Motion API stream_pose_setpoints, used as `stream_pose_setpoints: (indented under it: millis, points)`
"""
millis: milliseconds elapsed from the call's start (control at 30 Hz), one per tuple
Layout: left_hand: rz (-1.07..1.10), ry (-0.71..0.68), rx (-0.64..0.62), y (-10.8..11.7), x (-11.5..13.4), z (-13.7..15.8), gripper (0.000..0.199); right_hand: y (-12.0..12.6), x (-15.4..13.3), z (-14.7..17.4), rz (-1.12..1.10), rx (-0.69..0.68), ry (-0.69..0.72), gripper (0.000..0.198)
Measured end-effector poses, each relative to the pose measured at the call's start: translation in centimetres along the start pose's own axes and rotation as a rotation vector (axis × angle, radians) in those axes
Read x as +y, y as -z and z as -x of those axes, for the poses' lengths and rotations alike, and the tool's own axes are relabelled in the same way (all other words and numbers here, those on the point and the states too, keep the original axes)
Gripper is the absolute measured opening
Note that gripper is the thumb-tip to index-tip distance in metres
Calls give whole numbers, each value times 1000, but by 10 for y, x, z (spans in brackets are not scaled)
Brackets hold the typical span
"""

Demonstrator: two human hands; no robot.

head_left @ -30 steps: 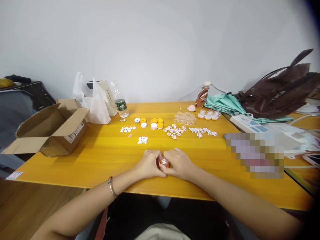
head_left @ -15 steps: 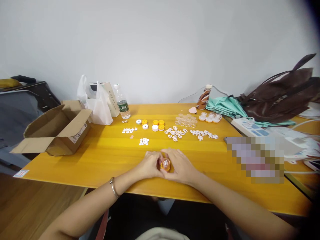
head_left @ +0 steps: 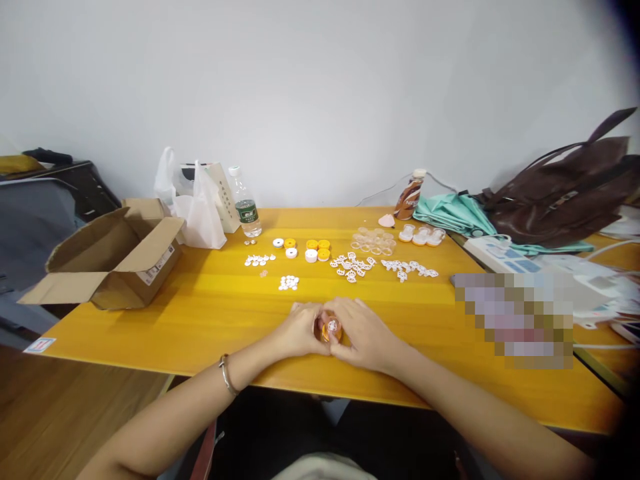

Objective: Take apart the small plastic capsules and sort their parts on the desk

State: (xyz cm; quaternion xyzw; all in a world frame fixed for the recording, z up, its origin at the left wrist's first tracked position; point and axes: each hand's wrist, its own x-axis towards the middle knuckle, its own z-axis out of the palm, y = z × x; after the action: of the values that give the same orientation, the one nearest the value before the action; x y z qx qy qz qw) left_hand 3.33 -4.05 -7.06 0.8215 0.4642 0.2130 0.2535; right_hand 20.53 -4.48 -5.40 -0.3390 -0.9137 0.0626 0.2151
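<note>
Both hands meet near the table's front edge around a small round orange piece with a clear cover [head_left: 332, 327]. A white openwork shape shows under the cover. My left hand [head_left: 301, 331] curls round its left side, and my right hand [head_left: 361, 335] closes on it from the right, thumb at the front. Fingers hide much of its rim. Beyond the hands lie small white discs [head_left: 289, 283], white stemmed pieces [head_left: 257, 261], white and orange rings [head_left: 311, 255], clear covers [head_left: 373, 241] and white openwork pieces [head_left: 351, 268].
An open cardboard box [head_left: 120, 260] stands at the left, beside a white plastic bag [head_left: 203, 220] and a water bottle [head_left: 247, 210]. To the back right are a brown drink bottle [head_left: 410, 197], closed orange-based cases [head_left: 421, 235], green cloth [head_left: 455, 215], a bag [head_left: 560, 193] and a power strip [head_left: 500, 257].
My right thumb and fingers have shifted slightly on the round piece. Both hands stay around it in about the same place; the view has moved a little.
</note>
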Motion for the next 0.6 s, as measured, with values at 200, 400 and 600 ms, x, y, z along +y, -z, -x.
stream_pose_setpoints:
  millis: [200,400,600]
  points:
    - [-4,-16,-10,2,2,1,27,2,-2,-5,83,-77,-35,14]
    - [-18,-1,-22,3,2,-1,26,15,-1,-5,132,-132,214,11]
    - [66,-16,-37,3,1,0,28,7,1,-7,185,-68,-17,28]
